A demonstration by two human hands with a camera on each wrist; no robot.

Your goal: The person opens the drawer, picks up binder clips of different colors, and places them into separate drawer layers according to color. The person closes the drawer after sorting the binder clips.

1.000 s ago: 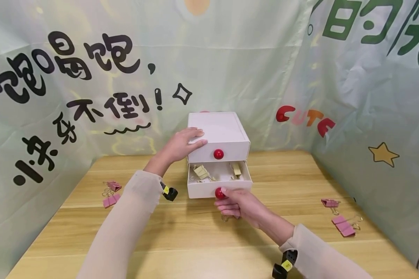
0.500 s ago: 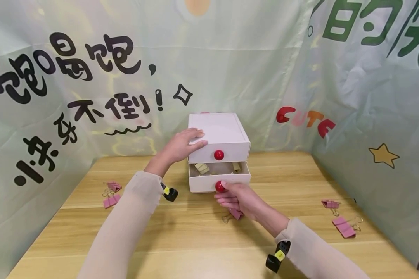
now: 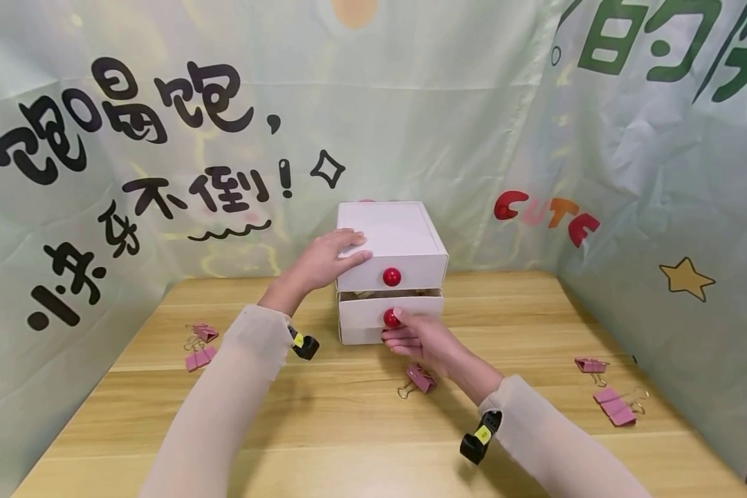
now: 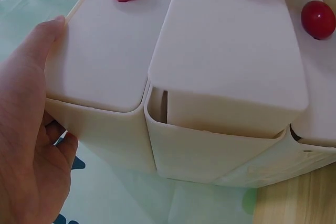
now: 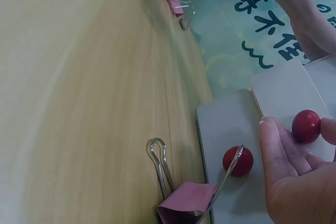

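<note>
A white chest of drawers (image 3: 393, 228) with round red knobs stands near the back of the table. My left hand (image 3: 324, 263) rests over its top left side, the thumb along the front edge of the top drawer. My right hand (image 3: 426, 342) pinches the red knob (image 5: 306, 126) of the middle drawer (image 4: 231, 45), thumb at one side and fingers beneath. This drawer still juts out, leaving a narrow gap above its front. Through that gap shows a sliver of pale yellow contents (image 3: 364, 294). The bottom drawer (image 5: 226, 124) is closed.
A pink binder clip (image 3: 421, 378) lies on the wooden table (image 3: 324, 443) below my right hand. More pink binder clips lie at the left (image 3: 200, 358) and the right (image 3: 615, 406). Printed cloth walls (image 3: 411, 138) stand behind and at both sides.
My right hand has moved toward the chest, sliding the middle drawer inward, so the yellow binder clips inside are mostly hidden. The pink clip below is uncovered. My left hand has stayed put.
</note>
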